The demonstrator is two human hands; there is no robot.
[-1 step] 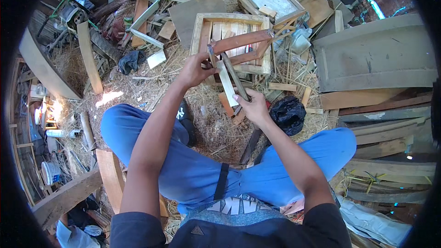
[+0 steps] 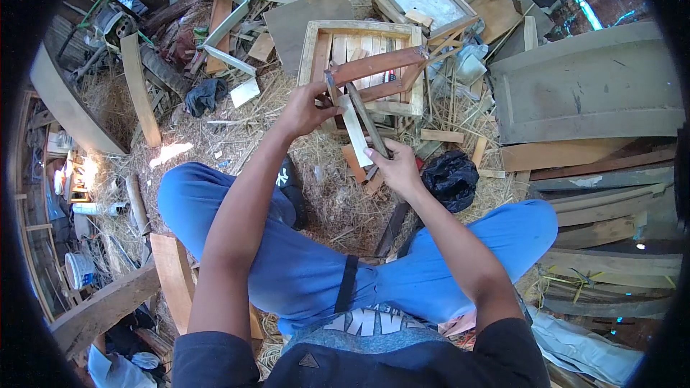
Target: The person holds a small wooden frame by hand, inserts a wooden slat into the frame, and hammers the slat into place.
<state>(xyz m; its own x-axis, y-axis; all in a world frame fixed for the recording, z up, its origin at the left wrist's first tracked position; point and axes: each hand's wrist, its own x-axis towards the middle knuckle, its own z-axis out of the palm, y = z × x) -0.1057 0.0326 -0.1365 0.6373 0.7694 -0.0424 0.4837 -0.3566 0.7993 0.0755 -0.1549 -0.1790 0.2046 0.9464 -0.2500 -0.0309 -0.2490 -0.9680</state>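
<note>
A pale flat wooden strip (image 2: 355, 131) slants between my two hands. My left hand (image 2: 305, 109) is closed at its upper end, the thumb and fingers pinching there, beside the near left corner of a reddish-brown wooden frame (image 2: 374, 65). Part of the left fingers is hidden behind the wood. My right hand (image 2: 397, 169) is closed on the strip's lower end, its thumb pressed on the face. Alongside the strip runs a darker, narrow wooden bar (image 2: 368, 116), whose lower end meets the right fingers; whether they grip it too I cannot tell.
Behind the brown frame lies a larger pale slatted frame (image 2: 310, 54). A black plastic bag (image 2: 451, 181) sits right of my right hand. Weathered panels (image 2: 589, 82) and stacked boards (image 2: 604, 205) fill the right side. Straw and scraps cover the ground; a long beam (image 2: 108, 309) lies lower left.
</note>
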